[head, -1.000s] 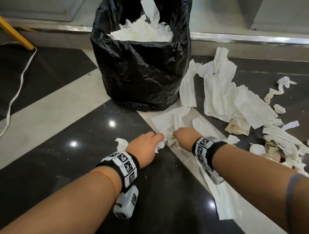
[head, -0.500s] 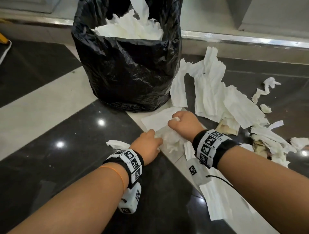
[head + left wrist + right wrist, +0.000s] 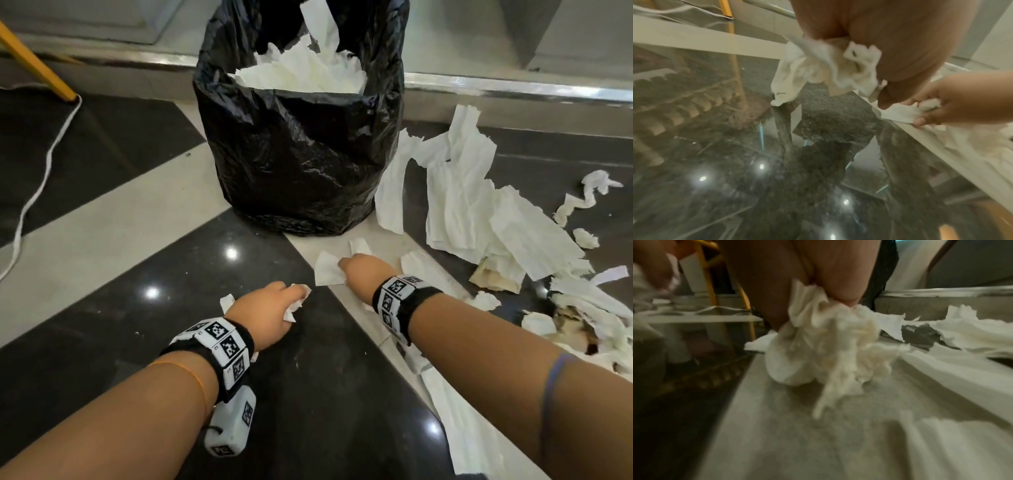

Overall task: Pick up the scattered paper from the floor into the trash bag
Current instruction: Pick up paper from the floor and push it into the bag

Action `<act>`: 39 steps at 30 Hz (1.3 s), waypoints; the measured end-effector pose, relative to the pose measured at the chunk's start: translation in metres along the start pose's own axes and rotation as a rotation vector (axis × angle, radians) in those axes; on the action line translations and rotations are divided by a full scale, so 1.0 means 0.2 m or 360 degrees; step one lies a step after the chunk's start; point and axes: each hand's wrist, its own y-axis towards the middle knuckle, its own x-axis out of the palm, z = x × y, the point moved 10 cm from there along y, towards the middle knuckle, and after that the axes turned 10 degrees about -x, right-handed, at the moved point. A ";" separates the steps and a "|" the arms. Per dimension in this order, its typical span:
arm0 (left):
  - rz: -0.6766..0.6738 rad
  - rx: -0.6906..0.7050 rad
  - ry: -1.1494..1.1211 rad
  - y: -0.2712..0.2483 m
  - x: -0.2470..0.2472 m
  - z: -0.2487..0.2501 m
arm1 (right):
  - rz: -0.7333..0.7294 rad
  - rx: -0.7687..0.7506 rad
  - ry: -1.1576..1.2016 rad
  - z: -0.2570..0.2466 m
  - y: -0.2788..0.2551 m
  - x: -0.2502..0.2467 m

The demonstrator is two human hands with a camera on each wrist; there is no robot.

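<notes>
A black trash bag point(image 3: 298, 164) stands open on the floor, filled near its rim with white paper point(image 3: 301, 73). My left hand point(image 3: 270, 313) hovers low over the dark tile and grips a crumpled wad of white paper point(image 3: 826, 69). My right hand point(image 3: 364, 270) is just ahead on the pale strip and holds a bigger bunch of crumpled paper point(image 3: 830, 350), with a flat corner point(image 3: 327, 272) sticking out to the left. Torn sheets of paper point(image 3: 479, 209) lie spread on the floor right of the bag.
More scraps point(image 3: 582, 318) lie at the far right, and a long strip point(image 3: 469, 425) runs under my right forearm. A white cable point(image 3: 37, 185) and a yellow leg point(image 3: 34, 61) are at the far left. A metal-edged step point(image 3: 513, 90) runs behind the bag.
Both hands have gathered the flat paper in front of the bag into wads and drawn apart, the left hand moving back left with its piece. That sheet no longer lies on the pale strip.
</notes>
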 end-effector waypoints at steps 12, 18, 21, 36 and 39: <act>0.0059 0.0423 0.0193 0.07 0.10 0.65 | 0.0976 0.0533 0.1107 0.64 -0.58 -0.48; -0.0386 0.0962 0.0757 -0.10 0.56 1.09 | 0.0896 0.0667 0.1198 0.82 -0.82 -0.32; -0.0638 0.0991 0.1010 -0.16 0.77 1.06 | 0.0855 0.0625 0.1217 0.83 -0.83 -0.25; -0.0055 0.0199 0.0319 0.06 0.10 0.62 | -0.0071 0.0368 -0.0031 0.61 -0.43 0.18; 0.0014 0.0144 0.0284 0.03 -0.02 0.61 | -0.0069 0.0267 -0.0038 0.55 -0.39 0.15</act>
